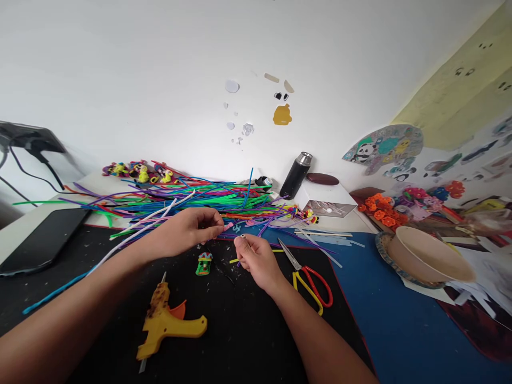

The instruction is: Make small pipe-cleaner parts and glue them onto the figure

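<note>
Your left hand (196, 232) has thumb and forefinger pinched together, and a pink piece (228, 227) shows at their tips, apparently held; it is beyond and to the right of the green figure (204, 264). Your right hand (258, 261), right of the figure, is curled, its thumb pressed to the fingers on a tiny bit (242, 236) too small to identify.

The pink piece should handle light and soft, easily squashed, so take it by one edge with your fingertips. The tiny bit looks light too and easy to drop; a firm pinch suits it.

Count one green figure on the black mat (256, 330). Nearer you than the figure lies one yellow glue gun (163, 324); to the figure's right, one pair of scissors (296, 265). Beyond the figure spreads a heap of pipe cleaners (224, 197), too many and tangled to count. Farther beyond, to the figure's right, are one flask (295, 177) and one white box (340, 201); well left of it lies one black device (44, 237).
</note>
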The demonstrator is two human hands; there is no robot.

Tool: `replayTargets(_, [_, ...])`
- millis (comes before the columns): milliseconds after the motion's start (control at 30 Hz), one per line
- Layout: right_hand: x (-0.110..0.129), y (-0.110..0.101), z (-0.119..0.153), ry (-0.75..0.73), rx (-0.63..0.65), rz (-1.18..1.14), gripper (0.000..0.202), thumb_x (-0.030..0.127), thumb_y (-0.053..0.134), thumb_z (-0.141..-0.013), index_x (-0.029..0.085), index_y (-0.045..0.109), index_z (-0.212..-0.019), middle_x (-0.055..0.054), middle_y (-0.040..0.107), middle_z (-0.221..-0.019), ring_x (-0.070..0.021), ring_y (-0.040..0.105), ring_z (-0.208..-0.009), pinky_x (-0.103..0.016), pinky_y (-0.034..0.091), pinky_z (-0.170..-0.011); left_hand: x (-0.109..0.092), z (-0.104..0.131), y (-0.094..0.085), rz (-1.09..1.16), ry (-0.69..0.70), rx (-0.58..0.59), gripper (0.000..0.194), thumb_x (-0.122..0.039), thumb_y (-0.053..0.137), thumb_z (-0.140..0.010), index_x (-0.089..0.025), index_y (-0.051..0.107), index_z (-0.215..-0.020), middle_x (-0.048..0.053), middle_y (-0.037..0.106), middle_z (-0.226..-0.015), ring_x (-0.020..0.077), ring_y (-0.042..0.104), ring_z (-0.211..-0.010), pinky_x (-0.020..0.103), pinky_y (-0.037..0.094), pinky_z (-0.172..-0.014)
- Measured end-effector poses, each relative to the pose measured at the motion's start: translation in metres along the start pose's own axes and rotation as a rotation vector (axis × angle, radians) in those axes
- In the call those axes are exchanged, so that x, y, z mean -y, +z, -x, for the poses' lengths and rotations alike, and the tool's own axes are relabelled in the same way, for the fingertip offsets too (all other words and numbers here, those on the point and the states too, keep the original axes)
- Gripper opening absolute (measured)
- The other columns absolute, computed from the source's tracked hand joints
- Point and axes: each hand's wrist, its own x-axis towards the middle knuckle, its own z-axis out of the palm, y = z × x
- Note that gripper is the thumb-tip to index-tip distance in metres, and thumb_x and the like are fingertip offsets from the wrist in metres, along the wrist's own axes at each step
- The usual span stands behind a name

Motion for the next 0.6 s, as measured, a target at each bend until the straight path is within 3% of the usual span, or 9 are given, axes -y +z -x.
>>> replayTargets(267, [-0.002, 0.006, 0.000, -0.063, -0.143, 0.259, 0.058, 0.064, 0.062, -0.096, 0.025, 0.034, -0.063, 0.005, 0.032, -0.062, -0.0132, 0.029, -0.060, -0.031, 0.023, -0.058, -0.003, 0.003, -0.003, -0.052, 0.016, 0.036, 0.041, -0.064, 0.069, -0.094, -0.023, 0.070, -0.092, -0.001, 0.062, -0.079, 0.0177, 0.054, -0.070, 0.028, 0.041, -0.064])
replayTargets(600, [0.001, 0.011, 0.001, -0.048, -0.169, 0.336, 0.047, 0.057, 0.056, -0.091, 0.026, 0.034, -0.063, 0.005, 0.034, -0.060, -0.0134, 0.031, -0.060, -0.032, 0.022, -0.059, -0.018, 0.007, -0.002, -0.090, -0.007, 0.096, 0.044, -0.065, 0.067, -0.091, -0.021, 0.069, -0.092, -0.001, 0.061, -0.078, 0.0183, 0.054, -0.071, 0.028, 0.042, -0.063])
